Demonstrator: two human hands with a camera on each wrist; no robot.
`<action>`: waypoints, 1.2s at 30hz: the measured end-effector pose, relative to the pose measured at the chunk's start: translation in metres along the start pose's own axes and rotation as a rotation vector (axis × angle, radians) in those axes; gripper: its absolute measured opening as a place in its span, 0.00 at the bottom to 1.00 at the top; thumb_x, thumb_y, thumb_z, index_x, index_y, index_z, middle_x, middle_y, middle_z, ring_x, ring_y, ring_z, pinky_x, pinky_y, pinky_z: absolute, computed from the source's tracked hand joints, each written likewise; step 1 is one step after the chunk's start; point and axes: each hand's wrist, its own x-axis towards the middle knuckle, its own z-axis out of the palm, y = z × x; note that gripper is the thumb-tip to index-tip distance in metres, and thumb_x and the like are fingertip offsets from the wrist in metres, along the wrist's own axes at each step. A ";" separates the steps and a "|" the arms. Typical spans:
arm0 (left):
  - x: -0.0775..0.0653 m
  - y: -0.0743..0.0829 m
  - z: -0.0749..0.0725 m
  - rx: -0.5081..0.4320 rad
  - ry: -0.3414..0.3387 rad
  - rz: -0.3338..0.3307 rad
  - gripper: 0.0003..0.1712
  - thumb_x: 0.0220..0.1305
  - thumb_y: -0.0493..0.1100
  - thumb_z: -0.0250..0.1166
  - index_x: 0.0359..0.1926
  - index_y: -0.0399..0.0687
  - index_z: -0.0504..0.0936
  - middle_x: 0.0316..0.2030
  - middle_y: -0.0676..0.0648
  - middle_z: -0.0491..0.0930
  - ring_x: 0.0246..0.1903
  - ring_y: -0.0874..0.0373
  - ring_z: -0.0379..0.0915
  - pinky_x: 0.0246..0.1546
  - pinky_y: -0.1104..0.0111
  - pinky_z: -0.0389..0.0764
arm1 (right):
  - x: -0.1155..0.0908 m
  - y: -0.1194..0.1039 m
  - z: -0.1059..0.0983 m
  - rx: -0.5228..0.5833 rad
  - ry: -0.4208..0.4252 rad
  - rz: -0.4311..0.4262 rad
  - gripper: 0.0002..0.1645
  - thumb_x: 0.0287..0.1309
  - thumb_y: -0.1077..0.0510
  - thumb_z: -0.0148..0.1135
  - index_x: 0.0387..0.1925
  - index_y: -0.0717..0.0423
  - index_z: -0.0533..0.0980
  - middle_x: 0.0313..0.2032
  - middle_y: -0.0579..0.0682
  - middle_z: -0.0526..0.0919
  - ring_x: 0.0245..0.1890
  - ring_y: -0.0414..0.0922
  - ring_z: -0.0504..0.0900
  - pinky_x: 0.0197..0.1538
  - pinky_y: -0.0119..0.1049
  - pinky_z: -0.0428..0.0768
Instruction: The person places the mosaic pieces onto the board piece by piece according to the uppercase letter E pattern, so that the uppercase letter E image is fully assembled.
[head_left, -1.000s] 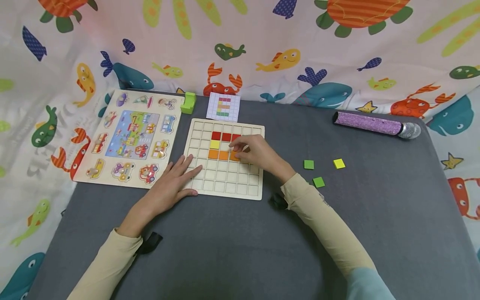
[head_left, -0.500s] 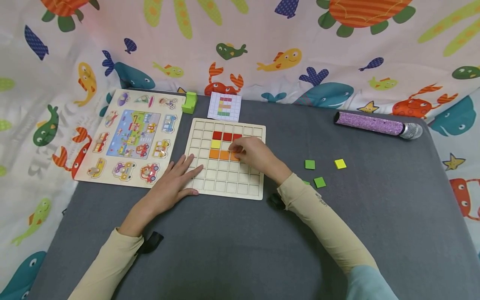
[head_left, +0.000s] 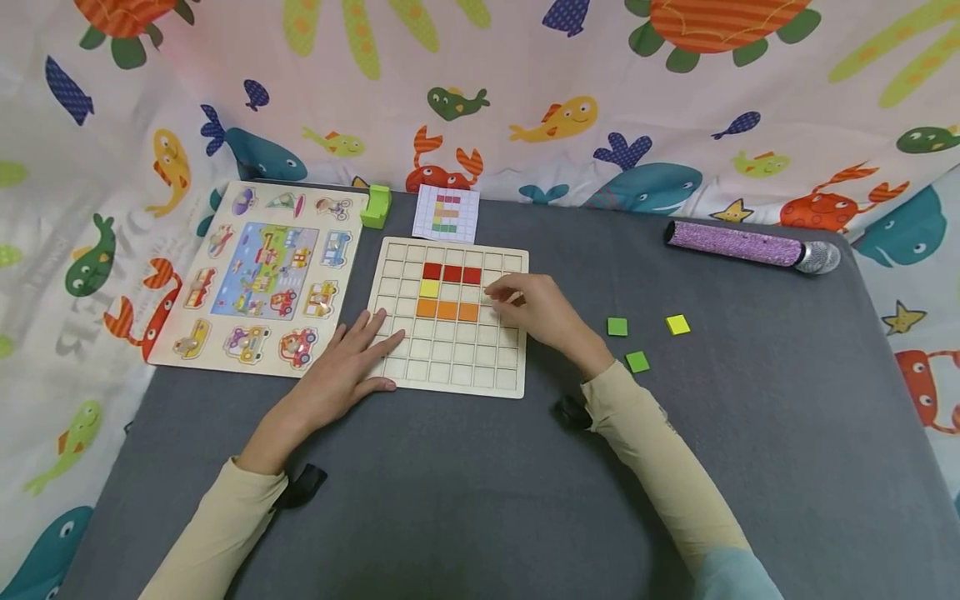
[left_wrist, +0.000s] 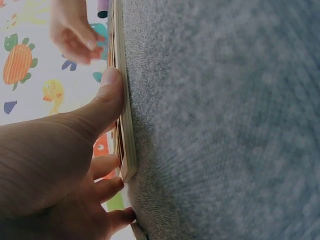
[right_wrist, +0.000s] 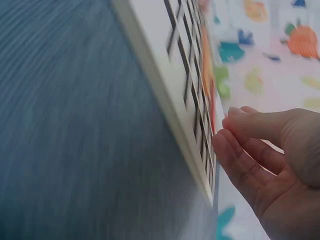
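A wooden grid board (head_left: 452, 367) lies on the table with colored square tiles in some cells. Three red tiles (head_left: 452, 273) form one row, a yellow tile (head_left: 429, 288) sits below the leftmost, and three orange tiles (head_left: 447, 310) make a row under that. My left hand (head_left: 341, 371) rests with spread fingers on the board's left edge; its thumb (left_wrist: 111, 85) lies along the near edge in the left wrist view. Over the board's right side hovers my right hand (head_left: 540, 312), fingers loosely bent. In the right wrist view, nothing shows between its thumb and fingertips (right_wrist: 222, 142).
Right of the board lie two green tiles (head_left: 617, 327) and a yellow tile (head_left: 677, 324). A pattern card (head_left: 446, 213) and a green block (head_left: 377, 207) stand behind. A picture puzzle (head_left: 258, 275) is at left, a purple glittery microphone (head_left: 750, 247) at back right.
My right hand has drawn back to the right from the orange row, leaving the rightmost orange tile in its cell and uncovering it. The left hand has stayed in place.
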 end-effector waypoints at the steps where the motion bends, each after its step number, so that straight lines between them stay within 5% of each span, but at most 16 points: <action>1: 0.000 0.000 0.000 0.001 0.000 0.000 0.41 0.64 0.52 0.66 0.74 0.47 0.62 0.76 0.37 0.45 0.75 0.39 0.34 0.70 0.40 0.40 | -0.005 0.004 -0.005 -0.001 0.021 0.011 0.13 0.61 0.66 0.65 0.48 0.62 0.82 0.42 0.54 0.85 0.41 0.46 0.82 0.46 0.41 0.82; 11: 0.000 -0.001 0.001 0.003 0.002 -0.004 0.41 0.64 0.52 0.66 0.74 0.48 0.61 0.76 0.38 0.45 0.75 0.40 0.33 0.70 0.41 0.39 | -0.064 0.049 -0.071 -0.079 0.190 0.148 0.15 0.61 0.66 0.65 0.50 0.64 0.81 0.46 0.60 0.84 0.46 0.55 0.82 0.49 0.49 0.81; 19: 0.000 0.001 0.000 0.001 0.010 -0.003 0.41 0.64 0.52 0.66 0.74 0.47 0.62 0.76 0.38 0.45 0.75 0.40 0.34 0.70 0.41 0.40 | -0.111 0.078 -0.106 -0.192 0.262 0.352 0.22 0.57 0.68 0.68 0.55 0.66 0.78 0.51 0.65 0.81 0.48 0.62 0.80 0.50 0.56 0.78; 27: -0.002 0.001 0.000 -0.004 0.010 -0.010 0.42 0.63 0.52 0.67 0.74 0.47 0.62 0.76 0.38 0.46 0.75 0.40 0.34 0.70 0.41 0.40 | -0.143 0.090 -0.117 -0.252 0.341 0.529 0.27 0.60 0.55 0.69 0.56 0.68 0.76 0.49 0.67 0.81 0.47 0.62 0.81 0.48 0.57 0.76; 36: 0.000 0.001 0.001 0.002 0.001 -0.007 0.42 0.64 0.52 0.66 0.74 0.47 0.62 0.76 0.38 0.45 0.75 0.40 0.33 0.70 0.40 0.39 | -0.146 0.090 -0.113 -0.278 0.330 0.613 0.22 0.57 0.60 0.70 0.51 0.67 0.79 0.40 0.64 0.83 0.39 0.56 0.82 0.38 0.42 0.73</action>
